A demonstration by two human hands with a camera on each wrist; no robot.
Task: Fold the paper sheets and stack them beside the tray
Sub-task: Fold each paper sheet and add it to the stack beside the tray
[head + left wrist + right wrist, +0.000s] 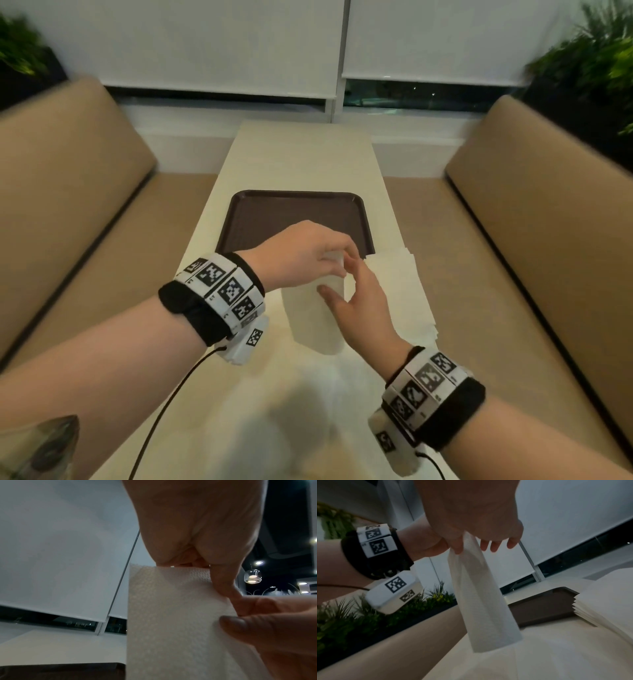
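A white paper sheet point(313, 318) hangs doubled over above the table, just in front of the dark brown tray point(298, 212). My left hand point(337, 260) pinches its top edge from above. My right hand point(339, 284) pinches the same top edge on its right side, thumb on the near face. In the left wrist view the embossed sheet point(171, 622) fills the middle, with the left hand point(197, 563) gripping above and the right thumb point(233, 623) on it. In the right wrist view the sheet point(481, 601) dangles from the right hand point(481, 539). A stack of folded sheets point(397, 284) lies to the right of the tray.
The narrow cream table point(301, 157) runs away from me between two tan benches point(68, 192), point(548, 205). Plants point(596, 58) stand in the far corners. A cable point(164, 407) trails from the left wristband. In the right wrist view the stack point(599, 609) sits against the tray's edge point(542, 605).
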